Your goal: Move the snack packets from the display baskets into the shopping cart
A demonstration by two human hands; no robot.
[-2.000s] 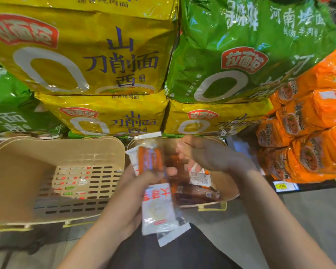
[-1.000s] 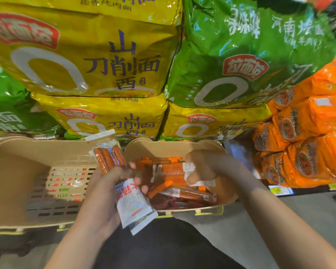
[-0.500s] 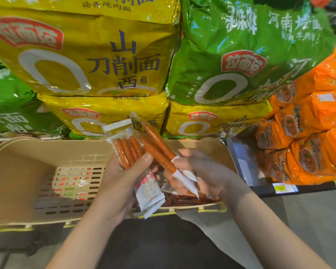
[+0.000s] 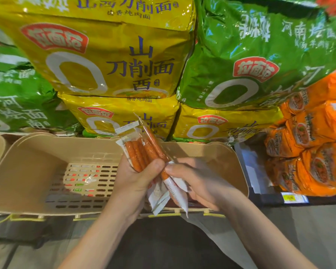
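Left hand grips clear orange-stick snack packets; right hand pinches their white ends. Both hide the right beige plastic basket, contents unseeable.

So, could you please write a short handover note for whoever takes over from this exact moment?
Left hand: grips a bunch of clear packets of orange-red snack sticks.
Right hand: pinches one more slim stick packet against that bunch.
Both are held above the two beige plastic display baskets; the left one shows only its slotted floor.
Done: packets gathered in hand.
Left: carry them to the shopping cart, which is not in view.
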